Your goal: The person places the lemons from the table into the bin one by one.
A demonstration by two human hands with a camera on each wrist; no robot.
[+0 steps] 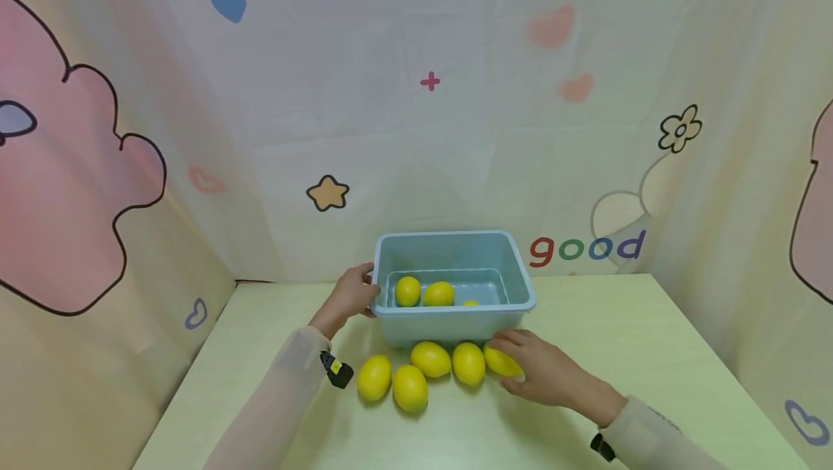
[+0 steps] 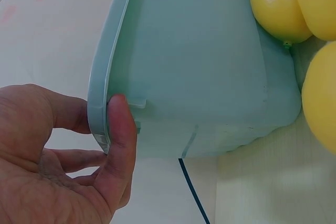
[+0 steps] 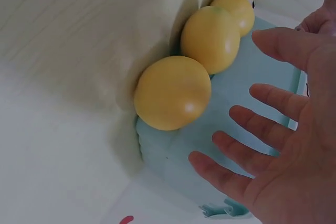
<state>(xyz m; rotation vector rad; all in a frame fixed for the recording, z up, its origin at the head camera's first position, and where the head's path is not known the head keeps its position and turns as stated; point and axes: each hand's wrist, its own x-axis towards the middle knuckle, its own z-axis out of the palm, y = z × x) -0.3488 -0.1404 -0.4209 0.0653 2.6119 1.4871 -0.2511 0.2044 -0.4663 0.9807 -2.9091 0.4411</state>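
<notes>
A pale blue plastic bin (image 1: 449, 324) stands at the back of the table with three lemons visible inside, one mostly hidden by the front wall. My left hand (image 1: 351, 292) grips the bin's left rim, thumb and fingers on either side of it, as the left wrist view (image 2: 100, 124) confirms. Before the bin lie several yellow lemons (image 1: 430, 359). At the right end of them, my right hand (image 1: 543, 372) reaches over the rightmost lemon (image 1: 500, 361), partly covering it in the head view. The right wrist view shows spread fingers (image 3: 226, 174) beside that lemon (image 3: 173, 93).
The light wooden table (image 1: 599, 325) extends to both sides of the bin. Behind it hangs a printed cloth (image 1: 423, 166), which also closes in the left and right sides. Two more lemons (image 1: 374, 378) lie nearer the front left.
</notes>
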